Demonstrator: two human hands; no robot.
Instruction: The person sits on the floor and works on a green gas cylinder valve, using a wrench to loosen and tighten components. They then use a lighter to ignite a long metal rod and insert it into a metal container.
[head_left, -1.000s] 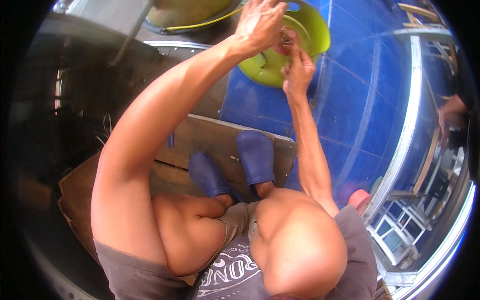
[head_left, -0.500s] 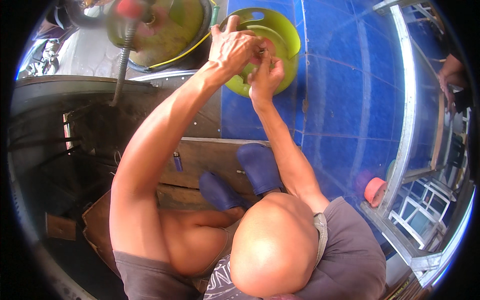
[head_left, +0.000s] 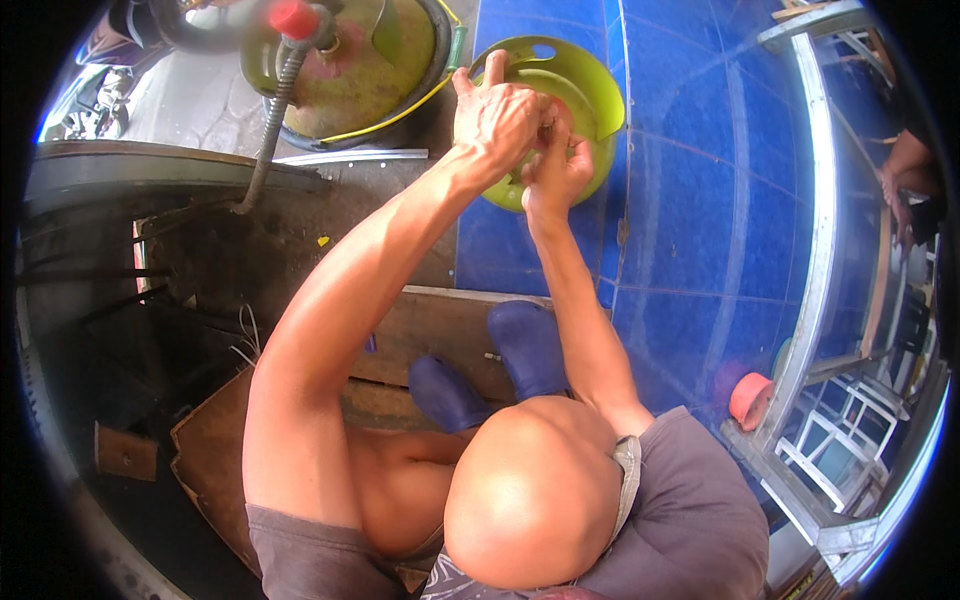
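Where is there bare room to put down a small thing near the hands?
The widest bare patch is blue tiled floor, between the green cylinder and the metal frame. It is crowded over that cylinder, where left hand and right hand meet, and leftward, by the second cylinder.

The left hand [head_left: 500, 125] hides – partly – the green cylinder [head_left: 595, 88].

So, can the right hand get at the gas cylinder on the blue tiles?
Probably yes: the right hand is over the green gas cylinder, though the left hand crowds its top.
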